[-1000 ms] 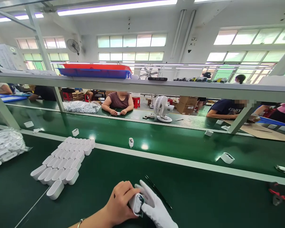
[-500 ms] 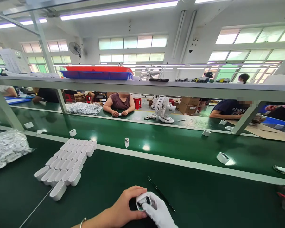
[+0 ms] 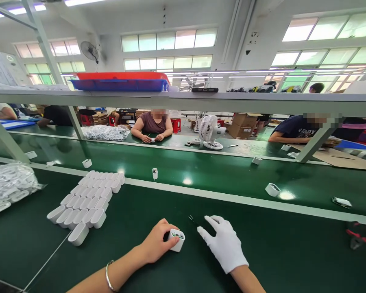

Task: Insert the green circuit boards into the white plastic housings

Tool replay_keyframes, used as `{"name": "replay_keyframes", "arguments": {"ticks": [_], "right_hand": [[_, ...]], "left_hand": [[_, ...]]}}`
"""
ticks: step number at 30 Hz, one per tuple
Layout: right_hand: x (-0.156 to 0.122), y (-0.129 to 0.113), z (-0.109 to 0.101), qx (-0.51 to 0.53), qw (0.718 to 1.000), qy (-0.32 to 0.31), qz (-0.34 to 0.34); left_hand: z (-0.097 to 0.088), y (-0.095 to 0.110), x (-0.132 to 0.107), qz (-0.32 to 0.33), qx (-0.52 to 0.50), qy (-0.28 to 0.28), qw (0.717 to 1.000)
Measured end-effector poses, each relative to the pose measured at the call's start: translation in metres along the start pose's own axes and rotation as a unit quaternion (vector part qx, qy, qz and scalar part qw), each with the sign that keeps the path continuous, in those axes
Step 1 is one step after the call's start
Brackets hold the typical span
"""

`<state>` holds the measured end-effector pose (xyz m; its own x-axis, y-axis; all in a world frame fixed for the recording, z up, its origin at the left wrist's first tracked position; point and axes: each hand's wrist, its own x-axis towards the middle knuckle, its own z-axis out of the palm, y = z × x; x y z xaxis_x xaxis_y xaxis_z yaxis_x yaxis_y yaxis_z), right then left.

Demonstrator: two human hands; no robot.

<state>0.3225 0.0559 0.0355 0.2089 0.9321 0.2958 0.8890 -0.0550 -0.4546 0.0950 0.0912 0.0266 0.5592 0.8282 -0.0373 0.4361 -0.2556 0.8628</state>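
Observation:
My bare left hand [image 3: 158, 243] grips a white plastic housing [image 3: 177, 245] that stands on the green bench, thumb at its upper rim. Bits of green circuit board show inside its open top. My right hand [image 3: 222, 243], in a white glove, is over the bench to the right of the housing, fingers spread and apart from it. Beneath that hand lie dark tweezers [image 3: 191, 219]; only their tips show and the remainder is covered. To the left, rows of white oval shells [image 3: 82, 202] sit close together.
A clear bag of white parts [image 3: 10, 185] lies at far left. Beyond a pale strip, a green belt [image 3: 201, 175] carries several white housings. Red-handled pliers [image 3: 361, 236] lie at right. A shelf [image 3: 186, 97] crosses ahead, and co-workers sit across the belt.
My right hand has let go of the housing and moved right, over the tweezers. My left hand keeps the housing, now lower on the bench. Housings on the belt have shifted left.

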Motion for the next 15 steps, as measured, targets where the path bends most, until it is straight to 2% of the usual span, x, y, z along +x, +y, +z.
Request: {"name": "replay_keyframes", "arguments": {"ticks": [2, 4, 7, 9, 13, 15], "right_hand": [[0.000, 0.007, 0.006, -0.035, 0.998, -0.030, -0.035], [-0.001, 0.011, 0.012, -0.026, 0.997, -0.033, -0.061], [0.000, 0.013, 0.012, 0.036, 0.998, 0.007, -0.049], [0.000, 0.011, 0.008, 0.082, 0.994, 0.040, -0.065], [-0.007, -0.005, -0.002, 0.072, 0.971, 0.101, -0.207], [-0.015, -0.015, -0.004, 0.031, 0.964, 0.116, -0.238]], "left_hand": [[-0.001, -0.002, 0.001, 0.011, -0.004, -0.016, 1.000], [-0.002, -0.002, 0.001, 0.031, 0.000, -0.037, 0.999], [-0.002, 0.000, 0.000, 0.081, 0.026, -0.074, 0.994], [-0.002, 0.002, -0.002, 0.099, 0.048, -0.081, 0.991], [-0.004, 0.003, -0.001, 0.091, 0.062, -0.085, 0.990], [-0.005, 0.001, 0.001, 0.105, 0.069, -0.107, 0.986]]}}
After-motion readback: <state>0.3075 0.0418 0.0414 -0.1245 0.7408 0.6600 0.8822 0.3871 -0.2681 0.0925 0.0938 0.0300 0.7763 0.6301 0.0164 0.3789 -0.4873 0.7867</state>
